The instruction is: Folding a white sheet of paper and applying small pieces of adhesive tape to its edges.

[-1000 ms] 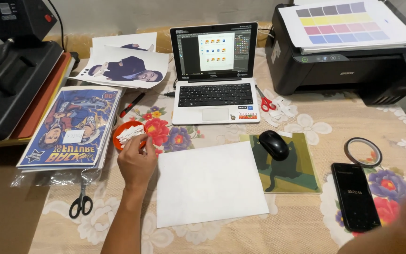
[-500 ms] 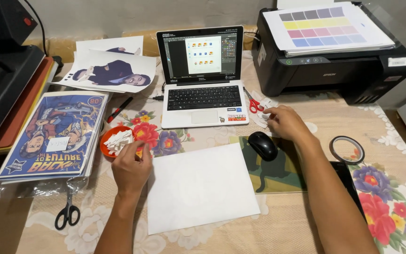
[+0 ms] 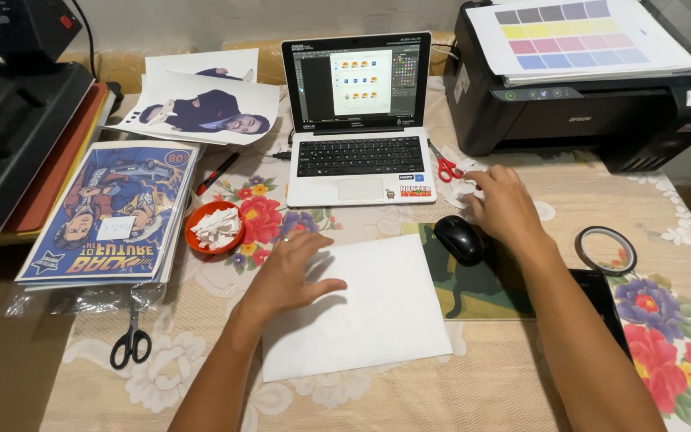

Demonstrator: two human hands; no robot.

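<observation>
bare tablecloth (image 3: 521, 376) below sheet (image 3: 361, 308); mouse (image 3: 459, 238), laptop (image 3: 359, 120) beyond

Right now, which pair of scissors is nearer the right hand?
The red-handled scissors, beside the laptop, just left of the right hand. The black-handled pair lies far off, below the posters.

Laptop (image 3: 359, 120) behind the paper sheet (image 3: 361, 308), printer (image 3: 593, 80) right, mouse (image 3: 459, 238) between.

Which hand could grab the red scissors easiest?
Probably the right hand: its fingers lie beside the red-handled scissors, near the laptop. The left hand rests farther away on the white sheet.
</observation>
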